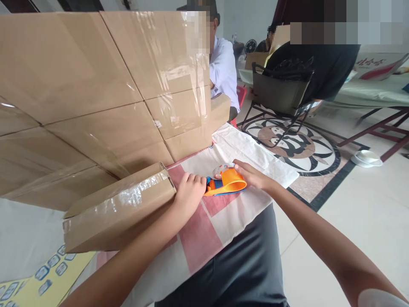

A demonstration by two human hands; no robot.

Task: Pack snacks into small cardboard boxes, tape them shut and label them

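Note:
An orange and blue tape dispenser (234, 184) lies low over the cloth-covered table in front of me. A whitish roll with reddish marks (220, 169) sits at its far side, partly hidden. Closed at the dispenser's left end is my left hand (191, 187), fingers curled over its dark front part. My right hand (249, 172) grips the right end, thumb and fingers around the rounded orange part. Just left of my left hand, a long taped cardboard box (121, 204) rests on the table.
Large stacked cardboard boxes (96, 85) wall off the table's left and far side. Yellow sticker sheets (54, 273) lie at the lower left. A person in a light shirt (223, 64) sits behind the boxes. A black chair (284, 91) and another table (361, 96) stand right.

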